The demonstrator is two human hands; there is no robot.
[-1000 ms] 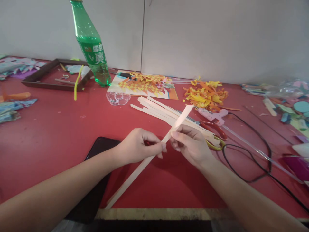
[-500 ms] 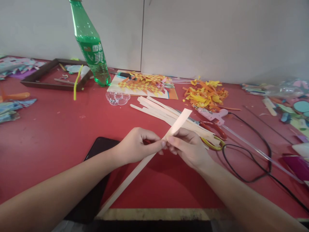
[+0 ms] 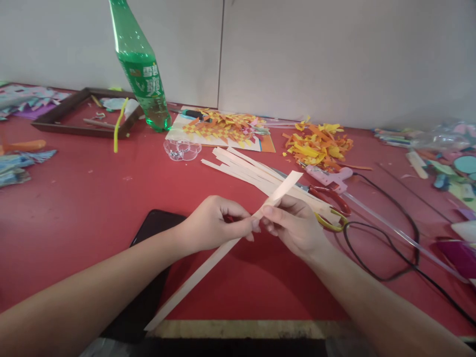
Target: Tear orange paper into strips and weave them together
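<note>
A long cream paper strip (image 3: 208,271) runs diagonally between my hands, its lower end by the table's front edge. My left hand (image 3: 222,224) pinches it between thumb and fingers. Close beside, my right hand (image 3: 292,223) grips it near its upper end, which sticks out past the fingers. Behind the hands lies a pile of cream paper strips (image 3: 240,170). Scissors with a red and a yellow handle (image 3: 332,198) lie partly under or among those strips. A black phone-like slab (image 3: 158,225) rests below my left forearm, partly covered by it.
A green soda bottle (image 3: 143,79) stands beside a dark frame (image 3: 70,130). Farther back are a woven yellow-orange paper piece (image 3: 219,129), a clear flower-shaped dish (image 3: 182,150) and yellow-orange scraps (image 3: 316,144). A pink glue gun (image 3: 329,178) trails a black cord (image 3: 403,198) at right.
Both hands stay on the strip. My right hand has shifted slightly to the right along with the strip's upper end, and the gap between the fingertips is a little wider.
</note>
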